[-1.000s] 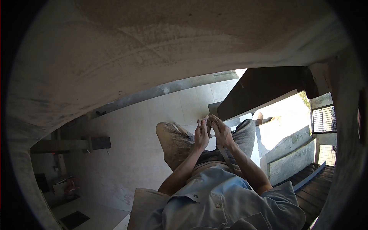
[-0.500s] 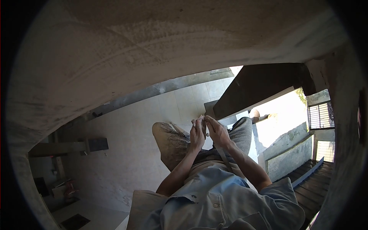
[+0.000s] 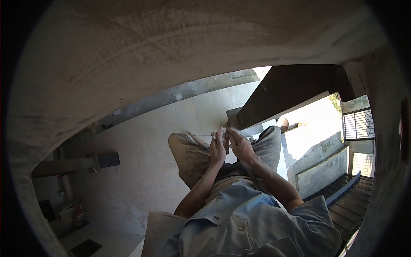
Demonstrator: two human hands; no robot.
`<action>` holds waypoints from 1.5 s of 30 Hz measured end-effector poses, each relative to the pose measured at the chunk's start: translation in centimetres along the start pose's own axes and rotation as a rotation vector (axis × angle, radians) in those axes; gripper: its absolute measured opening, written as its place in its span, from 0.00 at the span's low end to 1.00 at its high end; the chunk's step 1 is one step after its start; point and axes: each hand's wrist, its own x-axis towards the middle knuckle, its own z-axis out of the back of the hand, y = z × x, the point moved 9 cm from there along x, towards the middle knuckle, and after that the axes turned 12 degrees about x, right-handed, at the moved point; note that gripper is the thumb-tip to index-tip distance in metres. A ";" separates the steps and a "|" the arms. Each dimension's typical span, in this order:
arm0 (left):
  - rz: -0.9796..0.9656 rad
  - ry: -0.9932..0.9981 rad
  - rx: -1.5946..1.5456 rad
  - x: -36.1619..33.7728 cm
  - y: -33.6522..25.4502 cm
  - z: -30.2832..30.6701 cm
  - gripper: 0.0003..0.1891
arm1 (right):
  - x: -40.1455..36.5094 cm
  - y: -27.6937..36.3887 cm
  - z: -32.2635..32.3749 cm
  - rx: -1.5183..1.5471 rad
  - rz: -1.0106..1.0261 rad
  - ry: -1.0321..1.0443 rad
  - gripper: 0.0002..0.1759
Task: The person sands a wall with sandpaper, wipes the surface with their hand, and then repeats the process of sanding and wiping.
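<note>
My left hand (image 3: 218,150) is raised above my lap, its fingers closed round a small whitish and brownish thing (image 3: 223,133) that I cannot make out. Close beside it, my right hand (image 3: 241,148) has its fingers bent together, with the fingertips at that same thing. The palms face each other with a narrow gap between them. Under the hands are my knees in dusty grey trousers (image 3: 188,158), spread apart, and the hem of my blue shirt (image 3: 244,205).
A pale wall surface (image 3: 171,51) arches close across the top. Pale floor tiles (image 3: 205,109) lie far below. A dark slanting beam (image 3: 291,92) is at the upper right. Farther right are a barred window (image 3: 358,124) and dark corrugated roofing (image 3: 351,197).
Both hands have shifted slightly, and the left fingers have changed their hold on the small thing. The whole view has tilted a little.
</note>
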 end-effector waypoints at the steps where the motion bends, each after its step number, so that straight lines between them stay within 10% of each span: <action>1: 0.020 0.001 -0.006 0.0 0.5 0.0 0.24 | 0.0 0.8 -0.2 0.018 0.042 0.029 0.21; 6: -0.189 0.035 0.082 0.1 -0.5 -0.4 0.24 | -0.8 1.3 -0.2 0.022 0.109 0.054 0.21; 45: 0.161 0.111 -0.247 0.2 3.2 -0.5 0.28 | -3.2 2.9 -1.4 -0.456 0.046 0.314 0.23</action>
